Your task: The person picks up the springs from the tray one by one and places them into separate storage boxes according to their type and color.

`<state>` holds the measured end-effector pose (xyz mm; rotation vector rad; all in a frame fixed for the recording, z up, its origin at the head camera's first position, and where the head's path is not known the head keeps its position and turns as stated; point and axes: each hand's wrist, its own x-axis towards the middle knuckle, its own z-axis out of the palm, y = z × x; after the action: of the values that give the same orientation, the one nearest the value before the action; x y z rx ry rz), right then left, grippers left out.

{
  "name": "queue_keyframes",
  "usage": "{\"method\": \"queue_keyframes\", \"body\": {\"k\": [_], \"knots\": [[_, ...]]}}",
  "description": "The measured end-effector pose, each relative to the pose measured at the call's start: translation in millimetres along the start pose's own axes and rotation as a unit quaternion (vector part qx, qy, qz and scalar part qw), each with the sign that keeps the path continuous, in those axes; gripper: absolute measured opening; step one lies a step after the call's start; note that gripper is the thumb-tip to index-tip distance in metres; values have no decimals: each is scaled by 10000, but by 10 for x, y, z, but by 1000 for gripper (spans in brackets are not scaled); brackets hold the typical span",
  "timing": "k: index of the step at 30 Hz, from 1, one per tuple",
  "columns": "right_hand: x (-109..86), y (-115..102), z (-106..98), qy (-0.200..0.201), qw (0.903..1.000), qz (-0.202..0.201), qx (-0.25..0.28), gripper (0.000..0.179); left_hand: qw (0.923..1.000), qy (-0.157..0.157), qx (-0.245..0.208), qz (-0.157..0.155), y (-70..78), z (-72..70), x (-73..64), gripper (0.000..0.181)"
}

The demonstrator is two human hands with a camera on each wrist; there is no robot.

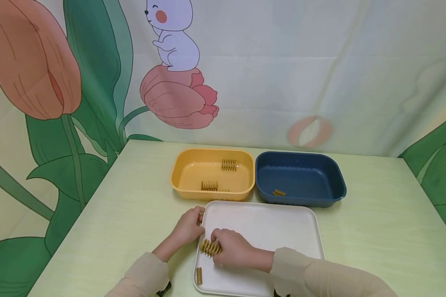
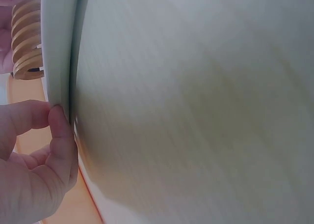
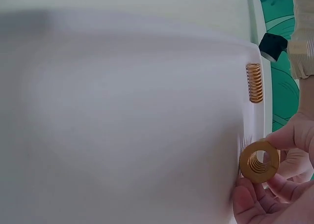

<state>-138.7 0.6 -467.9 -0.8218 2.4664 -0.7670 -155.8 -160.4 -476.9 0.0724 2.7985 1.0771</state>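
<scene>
My right hand [image 1: 235,247] pinches a large gold coil spring [image 1: 209,248] between thumb and fingers, at the left side of the white tray [image 1: 260,218]. In the right wrist view the open round end of that spring [image 3: 260,161] faces the camera. My left hand [image 1: 188,226] pinches the tray's left rim [image 2: 59,52], thumb and fingers on either side of it. A smaller gold spring [image 1: 199,275] lies in the tray's near left corner, below both hands.
Behind the tray stand a yellow bin [image 1: 193,194] and a dark blue bin [image 1: 304,201], side by side. Large springs [image 1: 228,165] lie in the yellow bin, with a partly hidden one by its front wall. The blue bin holds a small spring [image 1: 278,192]. A printed curtain [image 1: 260,82] hangs behind.
</scene>
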Motion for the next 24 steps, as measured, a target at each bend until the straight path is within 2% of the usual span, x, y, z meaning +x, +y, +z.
{"method": "queue_keyframes", "body": {"k": [14, 24], "knots": [[-15, 56, -3, 188, 9993, -177, -280, 31, 9999, 89, 70, 107, 6, -4, -6, 51], [-44, 112, -40, 371, 9983, -382, -225, 31, 10000, 11, -3, 16, 13, -4, -3, 49]]}}
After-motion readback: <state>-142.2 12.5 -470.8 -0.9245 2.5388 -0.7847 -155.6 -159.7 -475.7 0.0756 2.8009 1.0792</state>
